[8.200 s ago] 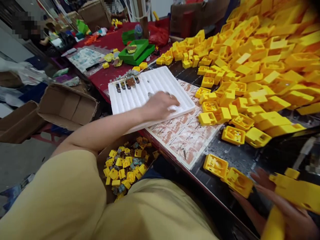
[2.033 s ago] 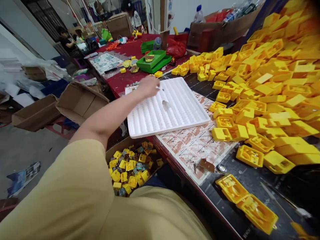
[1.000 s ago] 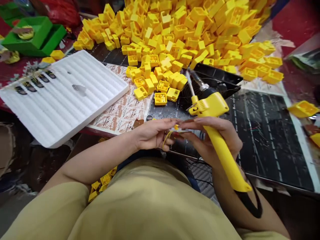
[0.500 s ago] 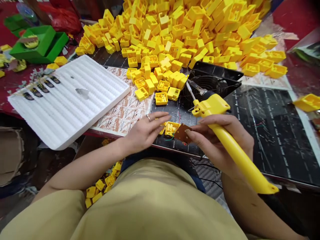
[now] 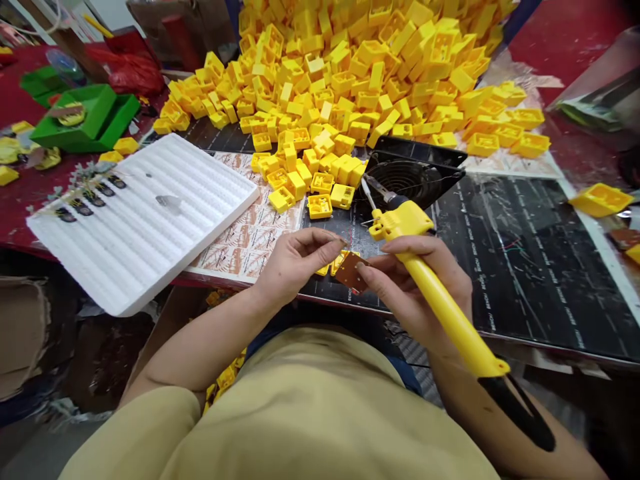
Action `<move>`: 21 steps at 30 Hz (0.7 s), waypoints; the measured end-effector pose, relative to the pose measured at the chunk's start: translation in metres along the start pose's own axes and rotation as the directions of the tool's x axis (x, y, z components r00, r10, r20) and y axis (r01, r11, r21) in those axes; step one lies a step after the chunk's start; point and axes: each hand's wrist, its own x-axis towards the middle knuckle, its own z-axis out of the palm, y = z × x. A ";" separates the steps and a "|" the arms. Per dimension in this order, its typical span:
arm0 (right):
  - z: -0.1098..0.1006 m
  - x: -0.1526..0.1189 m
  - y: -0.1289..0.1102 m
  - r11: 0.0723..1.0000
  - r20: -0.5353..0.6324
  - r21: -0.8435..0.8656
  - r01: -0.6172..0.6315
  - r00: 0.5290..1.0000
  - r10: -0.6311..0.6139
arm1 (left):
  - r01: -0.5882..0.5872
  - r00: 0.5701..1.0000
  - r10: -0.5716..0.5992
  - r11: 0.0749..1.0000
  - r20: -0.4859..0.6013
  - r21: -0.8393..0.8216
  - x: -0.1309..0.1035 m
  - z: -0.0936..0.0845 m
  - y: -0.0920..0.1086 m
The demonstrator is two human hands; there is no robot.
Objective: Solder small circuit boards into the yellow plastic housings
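My right hand (image 5: 425, 287) is closed around the yellow handle of a soldering gun (image 5: 440, 300), its metal tip pointing up and away. Between the same hand's thumb and fingers is a small brown circuit board (image 5: 350, 272). My left hand (image 5: 295, 260) is closed in a pinch just left of the board, where a thin red wire (image 5: 351, 235) shows at its fingertips. Under and behind the board lies an open yellow plastic case (image 5: 338, 261), partly hidden by the board and my left hand.
A large heap of yellow cases (image 5: 320, 87) covers the back of the bench. A black fan (image 5: 413, 173) stands beyond the soldering gun's tip. At left lies a white foam sheet (image 5: 150, 220) with several black round parts. Green trays (image 5: 85, 120) sit farther back; a loose yellow case (image 5: 601, 199) lies right.
My left fingers, spread beside the yellow case before, have come together in a pinch. My right hand, with the soldering gun and circuit board, appears farther left as the view shifts.
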 end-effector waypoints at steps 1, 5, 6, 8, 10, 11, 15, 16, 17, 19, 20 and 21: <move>0.001 -0.001 0.001 0.998 -0.023 -0.061 0.027 0.999 -0.028 | 0.042 0.999 -0.042 0.998 -0.006 -0.039 0.001 0.001 0.001; 0.005 -0.005 0.003 0.958 -0.078 -0.252 0.140 0.983 -0.164 | 0.081 0.992 -0.088 0.994 -0.091 -0.079 -0.001 0.006 0.001; 0.006 -0.005 0.004 0.945 -0.081 -0.282 0.164 0.978 -0.194 | 0.074 0.991 -0.082 0.994 -0.107 -0.077 -0.001 0.008 0.001; 0.008 -0.005 0.005 0.917 -0.073 -0.341 0.208 0.966 -0.246 | 0.052 0.991 -0.060 0.996 -0.119 -0.072 -0.002 0.012 -0.001; 0.010 -0.005 0.007 0.896 -0.071 -0.381 0.229 0.959 -0.275 | 0.036 0.992 -0.047 0.995 -0.120 -0.092 -0.002 0.017 -0.004; 0.011 -0.006 0.009 0.886 -0.072 -0.398 0.237 0.955 -0.288 | 0.043 0.991 -0.057 0.992 -0.121 -0.115 -0.002 0.019 -0.005; 0.013 -0.009 0.019 0.820 -0.055 -0.472 0.324 0.917 -0.395 | 0.176 0.973 -0.205 0.957 -0.108 -0.232 -0.001 0.024 -0.007; 0.012 -0.010 0.021 0.802 -0.045 -0.484 0.351 0.905 -0.423 | 0.215 0.966 -0.242 0.948 -0.093 -0.235 0.000 0.024 -0.005; 0.010 -0.011 0.023 0.787 -0.030 -0.494 0.369 0.897 -0.440 | 0.244 0.961 -0.265 0.945 -0.075 -0.217 0.001 0.022 -0.002; 0.002 -0.012 0.025 0.769 0.020 -0.512 0.384 0.900 -0.436 | 0.265 0.963 -0.270 0.958 -0.030 -0.108 0.007 0.013 0.006; -0.004 -0.013 0.025 0.769 0.046 -0.517 0.375 0.910 -0.413 | 0.256 0.967 -0.256 0.967 0.004 -0.008 0.011 0.007 0.012; -0.012 -0.013 0.025 0.770 0.071 -0.524 0.365 0.919 -0.388 | 0.233 0.970 -0.240 0.965 0.048 0.119 0.015 0.000 0.017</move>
